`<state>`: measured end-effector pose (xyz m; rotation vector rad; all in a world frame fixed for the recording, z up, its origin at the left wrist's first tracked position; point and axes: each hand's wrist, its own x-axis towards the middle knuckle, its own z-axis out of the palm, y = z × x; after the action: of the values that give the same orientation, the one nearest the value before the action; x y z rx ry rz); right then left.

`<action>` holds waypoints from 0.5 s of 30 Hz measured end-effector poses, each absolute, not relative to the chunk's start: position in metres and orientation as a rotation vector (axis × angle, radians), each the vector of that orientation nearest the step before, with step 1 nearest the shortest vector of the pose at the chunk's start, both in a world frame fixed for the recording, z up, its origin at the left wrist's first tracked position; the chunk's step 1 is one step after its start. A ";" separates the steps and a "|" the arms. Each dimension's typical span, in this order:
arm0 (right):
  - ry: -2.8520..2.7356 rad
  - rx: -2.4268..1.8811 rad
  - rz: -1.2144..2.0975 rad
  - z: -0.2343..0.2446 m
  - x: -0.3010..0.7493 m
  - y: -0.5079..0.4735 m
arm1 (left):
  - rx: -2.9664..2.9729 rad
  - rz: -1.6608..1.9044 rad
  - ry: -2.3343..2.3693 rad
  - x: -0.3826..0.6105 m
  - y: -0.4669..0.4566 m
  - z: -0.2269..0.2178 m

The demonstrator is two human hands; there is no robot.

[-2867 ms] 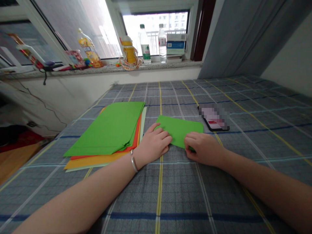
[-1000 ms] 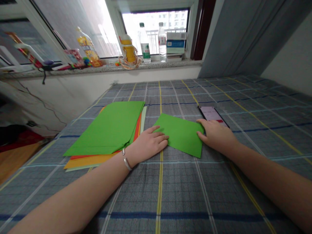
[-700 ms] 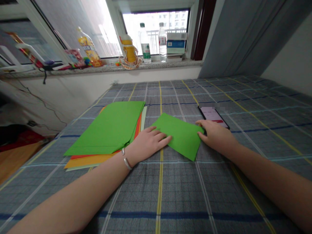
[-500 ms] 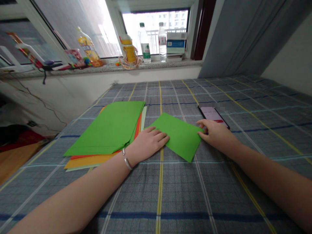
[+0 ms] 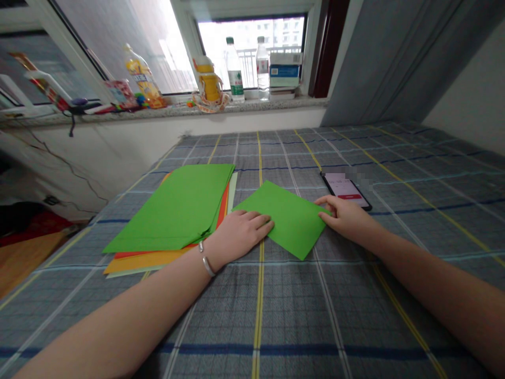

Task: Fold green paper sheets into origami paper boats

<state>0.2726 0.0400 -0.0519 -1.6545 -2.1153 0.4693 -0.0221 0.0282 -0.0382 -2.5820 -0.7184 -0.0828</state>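
We have a grey plaid cloth [image 5: 292,310] before us, a window [image 5: 252,37] ahead with bottles [image 5: 235,81] and boxes [image 5: 284,73] on its sill [image 5: 252,107], and a grey curtain [image 5: 382,58] at right. On the cloth, the green sheet [image 5: 290,216] lies between a paper stack [image 5: 173,210] and a phone [image 5: 341,184]. Our left hand [image 5: 241,230] rests flat on the sheet, its grip apart; our right hand [image 5: 341,213] has its grip clamped on the right corner. Three seconds ago both hands were curled at a narrower sheet's near edge; now we see it broader and turned, one corner towards us.
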 end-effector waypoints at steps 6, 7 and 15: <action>-2.245 -1.751 0.363 -0.045 0.275 0.037 | -2.536 -0.036 -0.698 -0.021 0.025 -0.036; -2.257 -1.763 0.339 -0.045 0.275 0.037 | -2.532 -0.024 -0.692 -0.022 0.024 -0.036; -2.314 -1.788 0.301 -0.040 0.278 0.035 | -2.522 -0.131 -0.900 -0.026 0.027 -0.040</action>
<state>0.2784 0.0352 -0.0396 -1.7884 -2.3145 0.3007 -0.0263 0.0273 -0.0402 -2.5215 -0.9000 -0.1305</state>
